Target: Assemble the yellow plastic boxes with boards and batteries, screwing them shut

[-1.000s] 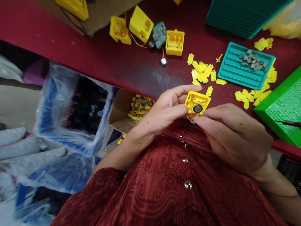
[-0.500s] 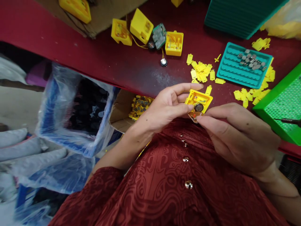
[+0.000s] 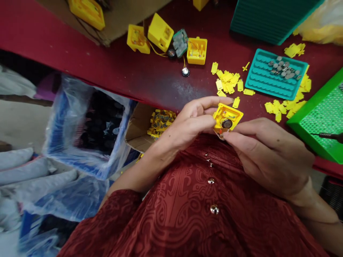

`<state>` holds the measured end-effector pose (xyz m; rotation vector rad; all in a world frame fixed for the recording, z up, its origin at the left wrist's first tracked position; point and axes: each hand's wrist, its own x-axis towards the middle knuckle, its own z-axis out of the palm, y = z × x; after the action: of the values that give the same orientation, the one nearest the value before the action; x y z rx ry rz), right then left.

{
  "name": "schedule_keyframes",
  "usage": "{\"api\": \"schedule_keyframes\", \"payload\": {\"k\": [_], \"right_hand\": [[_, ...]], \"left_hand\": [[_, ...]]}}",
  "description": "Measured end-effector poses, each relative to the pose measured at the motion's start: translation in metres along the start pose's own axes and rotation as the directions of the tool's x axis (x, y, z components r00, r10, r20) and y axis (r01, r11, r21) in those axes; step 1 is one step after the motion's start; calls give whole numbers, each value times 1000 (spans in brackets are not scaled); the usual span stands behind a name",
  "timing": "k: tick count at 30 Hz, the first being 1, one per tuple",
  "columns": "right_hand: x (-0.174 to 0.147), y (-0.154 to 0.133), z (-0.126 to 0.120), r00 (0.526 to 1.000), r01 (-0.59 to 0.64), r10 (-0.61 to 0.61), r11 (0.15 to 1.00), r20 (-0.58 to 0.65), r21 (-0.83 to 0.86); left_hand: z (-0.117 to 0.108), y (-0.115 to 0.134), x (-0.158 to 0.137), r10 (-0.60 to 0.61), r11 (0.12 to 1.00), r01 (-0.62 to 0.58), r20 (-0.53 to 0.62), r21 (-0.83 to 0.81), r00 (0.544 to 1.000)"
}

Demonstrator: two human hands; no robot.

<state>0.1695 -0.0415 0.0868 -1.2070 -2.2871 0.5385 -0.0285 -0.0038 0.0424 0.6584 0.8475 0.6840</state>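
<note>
My left hand [image 3: 197, 119] is closed around the left side of a small yellow plastic case [image 3: 220, 111], its open side facing up. Inside the case lie a dark round speaker [image 3: 227, 123] and thin wires. At the case's lower edge is a small circuit board [image 3: 220, 132] with a red part on it. The thumb and forefinger of my right hand [image 3: 268, 153] pinch this board at its right end. Just beyond the case, small flat yellow plastic pieces [image 3: 227, 81] lie in a loose pile on the table.
A teal ridged tray [image 3: 258, 76] holds round metal cells. To its right stands a green perforated basket [image 3: 321, 114] with a dark-handled tool across it. More yellow cases [image 3: 197, 51] with wired parts lie at the back of the red table [image 3: 150, 78]. Below left is a plastic-lined blue crate [image 3: 107, 167].
My left thumb has drawn back from the board to the case's left edge. The board sits slightly closer against the case. The whole view has shifted a little.
</note>
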Motion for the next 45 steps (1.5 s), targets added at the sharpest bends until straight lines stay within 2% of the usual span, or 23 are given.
{"api": "schedule_keyframes", "payload": {"k": [6,17,21,25,30,36,41,45], "right_hand": [[0,-2,2,1000,-5,5,1000,-18,-4],[0,1,0,993,115,-120,982,-23,-147],[5,3,-2,998,56,-64,976,-28,-211],[11,14,-4,997,70,-77,979,-27,-190],[15,25,-2,997,65,-69,990,-29,-128],[14,21,-1,998,-18,12,996,-64,-91],[12,16,1,986,-36,35,999,-165,-6],[11,14,2,982,-100,97,995,-165,-8]], "left_hand": [[2,-1,-1,12,1000,-12,-9,21,1000],[1,-1,4,-20,1000,20,1,-19,1000],[4,0,1,-27,999,28,42,-22,999],[7,-2,-1,-41,999,42,40,-23,998],[6,-8,-1,6,1000,-6,19,8,1000],[1,-11,3,28,1000,-28,19,-1,999],[7,-9,4,24,1000,-24,-35,-1,999],[10,-6,0,28,999,-28,-30,-18,999]]}}
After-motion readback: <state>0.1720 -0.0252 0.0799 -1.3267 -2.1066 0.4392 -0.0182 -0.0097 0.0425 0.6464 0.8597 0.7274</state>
